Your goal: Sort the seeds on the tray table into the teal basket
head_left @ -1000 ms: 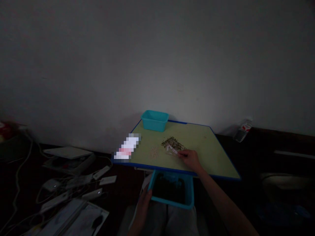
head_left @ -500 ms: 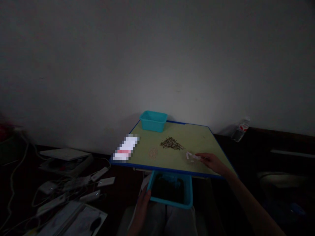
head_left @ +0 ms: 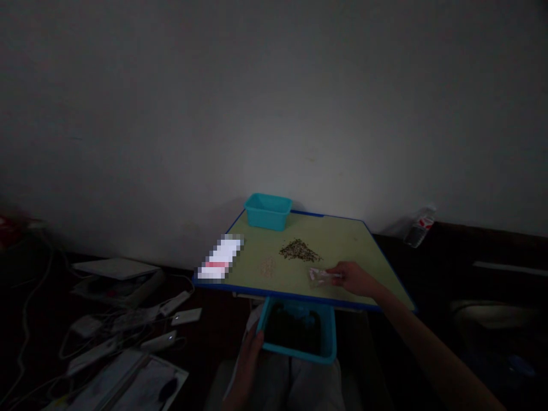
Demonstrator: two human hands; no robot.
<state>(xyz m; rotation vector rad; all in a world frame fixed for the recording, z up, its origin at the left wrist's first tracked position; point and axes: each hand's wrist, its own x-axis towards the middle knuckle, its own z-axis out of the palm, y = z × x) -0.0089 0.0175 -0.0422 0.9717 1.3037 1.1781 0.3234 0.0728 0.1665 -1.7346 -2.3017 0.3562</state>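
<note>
My left hand grips the near left side of a blue plastic basin, which rests at my lap and holds dark material I cannot make out. My right hand is closed on a small clear plastic bag with pinkish-white marks, low over the front of the table. Just beyond the bag lies a loose pile of dark and pale seed-like grains. To its left is a thin scatter of small pale pinkish bits.
A second blue basin stands at the table's back left. A pixelated bright phone-like slab lies along the left edge. Chargers and cables clutter the floor at left. A plastic bottle leans at the wall on the right.
My right hand has moved left with the clear plastic bag, bringing it in front of the grain pile. My left hand and the lap basin stay in place.
</note>
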